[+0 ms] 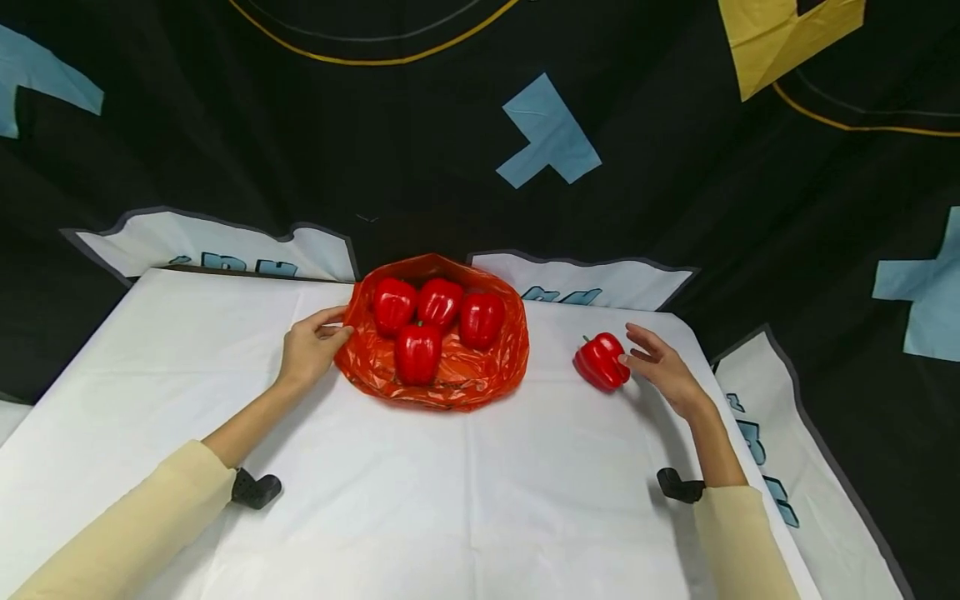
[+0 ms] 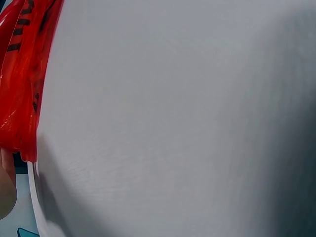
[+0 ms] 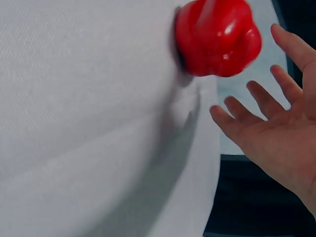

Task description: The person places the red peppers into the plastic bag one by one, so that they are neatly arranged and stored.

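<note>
A red plastic bag [image 1: 480,379] lies spread with its mouth up at the back of the table, and several red bell peppers [image 1: 417,354] sit inside it. At the bag's left edge my left hand [image 1: 309,350] pinches the rim between thumb and fingers; in the left wrist view the bag [image 2: 19,98] hangs at the far left. Another bell pepper [image 1: 600,362] lies on its side on the right of the table. Beside it is my right hand [image 1: 663,371], and in the right wrist view its fingers [image 3: 264,98] are spread, apart from the pepper [image 3: 217,39].
A white cloth covers the table [image 1: 360,500]. Behind it hangs a black cloth [image 1: 420,142] with blue and yellow shapes. The table's right edge runs close by the right forearm. Black wrist mounts [image 1: 257,489] sit at both sleeves.
</note>
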### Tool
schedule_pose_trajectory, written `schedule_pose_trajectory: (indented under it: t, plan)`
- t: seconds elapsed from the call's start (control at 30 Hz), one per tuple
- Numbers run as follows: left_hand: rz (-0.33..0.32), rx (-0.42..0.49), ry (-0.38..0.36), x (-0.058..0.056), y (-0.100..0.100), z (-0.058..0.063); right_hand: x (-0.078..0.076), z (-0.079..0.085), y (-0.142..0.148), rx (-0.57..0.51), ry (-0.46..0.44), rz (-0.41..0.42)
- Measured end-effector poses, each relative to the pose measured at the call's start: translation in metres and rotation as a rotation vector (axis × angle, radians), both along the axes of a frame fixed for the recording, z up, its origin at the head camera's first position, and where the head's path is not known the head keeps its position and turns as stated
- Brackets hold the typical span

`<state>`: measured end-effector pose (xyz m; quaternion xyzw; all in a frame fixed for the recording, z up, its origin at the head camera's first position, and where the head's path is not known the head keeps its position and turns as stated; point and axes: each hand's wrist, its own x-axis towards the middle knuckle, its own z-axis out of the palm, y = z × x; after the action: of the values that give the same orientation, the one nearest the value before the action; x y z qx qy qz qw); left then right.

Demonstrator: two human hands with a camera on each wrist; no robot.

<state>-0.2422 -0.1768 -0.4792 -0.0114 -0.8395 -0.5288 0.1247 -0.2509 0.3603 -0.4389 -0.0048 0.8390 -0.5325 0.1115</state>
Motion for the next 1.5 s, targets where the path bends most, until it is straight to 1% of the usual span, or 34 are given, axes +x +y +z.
schedule_pose_trajectory:
  t: [0.1,0.23,0.53,0.77,0.97,1.1,1.23,1.4,1.5]
  plan:
    - [0.009,-0.005,-0.009,0.003,-0.002,-0.002,-0.003,-0.006,-0.003,-0.048,-0.055,0.013]
    - [0.010,-0.009,-0.018,0.004,-0.002,-0.003,-0.005,-0.012,-0.006,-0.075,-0.091,-0.006]
    - [-0.002,0.010,-0.018,0.004,-0.002,-0.002,-0.005,-0.017,-0.007,-0.017,-0.098,-0.037]
    - [-0.006,0.007,-0.013,0.002,-0.002,-0.003,-0.003,-0.014,-0.006,0.011,-0.110,0.001]
    - [-0.017,0.004,-0.022,0.001,-0.001,-0.002,-0.002,-0.014,-0.004,0.016,-0.099,0.004]
    - [-0.024,0.002,-0.013,0.001,-0.001,0.000,0.000,-0.011,-0.008,-0.040,-0.077,-0.004]
    - [-0.025,0.005,-0.015,0.002,-0.001,0.001,0.003,-0.003,-0.022,-0.132,-0.044,0.007]
    - [-0.029,0.005,-0.013,0.001,0.000,0.000,0.008,0.012,-0.054,-0.253,-0.010,0.025]
    - [-0.028,0.009,-0.010,0.001,0.000,0.001,0.011,0.023,-0.077,-0.303,0.004,0.008]
